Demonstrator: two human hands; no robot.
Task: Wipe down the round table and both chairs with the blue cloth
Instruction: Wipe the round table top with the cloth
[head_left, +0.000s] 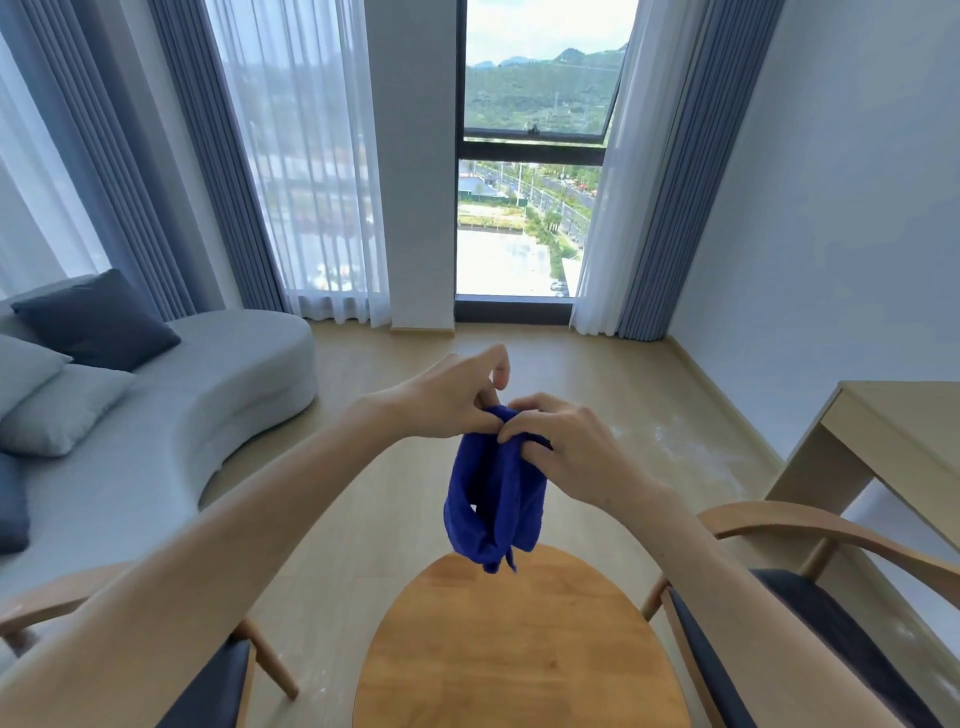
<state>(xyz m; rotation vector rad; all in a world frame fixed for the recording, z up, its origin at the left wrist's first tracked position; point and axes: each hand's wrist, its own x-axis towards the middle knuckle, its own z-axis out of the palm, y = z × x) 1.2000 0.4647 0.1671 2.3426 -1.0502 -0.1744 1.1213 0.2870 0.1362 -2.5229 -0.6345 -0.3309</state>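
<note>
Both hands pinch the top edge of the deep-blue terry cloth (493, 499): left hand (447, 400) and right hand (561, 441) side by side. It hangs lengthwise, straight above the round wooden table's (519, 649) far edge, not touching.

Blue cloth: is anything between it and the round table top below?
Nothing visible. The blue cloth hangs from both hands, left and right, over the far edge of the round table, whose visible top is bare.
</note>
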